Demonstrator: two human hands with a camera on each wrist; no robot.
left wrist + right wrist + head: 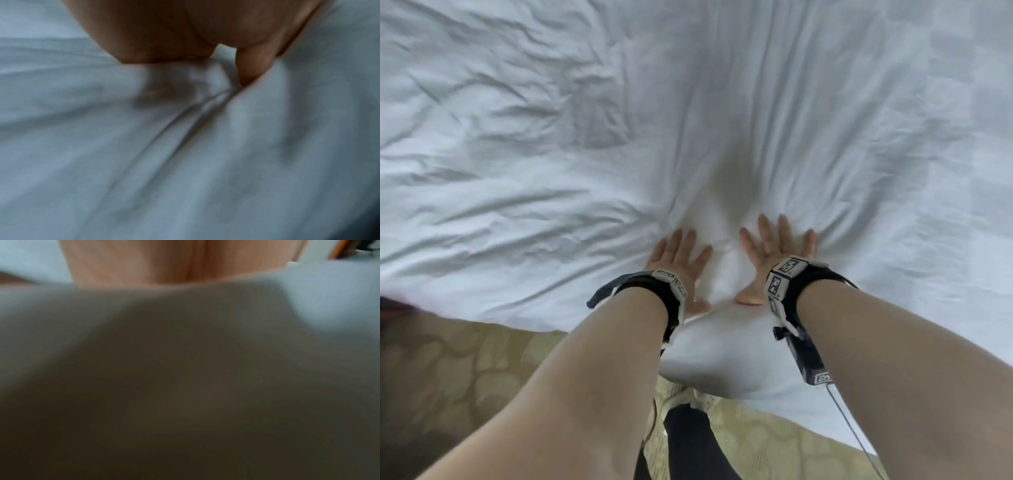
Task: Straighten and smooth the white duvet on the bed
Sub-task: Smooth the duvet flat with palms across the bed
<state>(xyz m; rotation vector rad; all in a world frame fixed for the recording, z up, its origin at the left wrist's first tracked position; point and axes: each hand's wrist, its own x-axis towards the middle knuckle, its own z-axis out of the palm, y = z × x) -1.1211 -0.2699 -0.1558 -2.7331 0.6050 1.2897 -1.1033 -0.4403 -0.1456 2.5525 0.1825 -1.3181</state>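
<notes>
The white duvet (722, 102) covers the bed and fills most of the head view, heavily creased on its left half. Near the bed's front corner, my left hand (681, 257) lies flat on the cloth with fingers spread. Beside it my right hand (774, 250) also presses palm down, fingers spread wide, and folds fan out from under it. In the left wrist view the left hand (205, 32) presses the duvet (185, 146), and creases run away from a fingertip. The right wrist view is blurred: my right hand (174, 261) sits at the top against shadowed duvet (185, 369).
The duvet's corner (722, 359) hangs over the bed's edge between my forearms. Below it lies a beige patterned carpet (465, 377). My dark trouser leg (688, 442) stands close to the bed. A thin cable (849, 421) trails from the right wrist band.
</notes>
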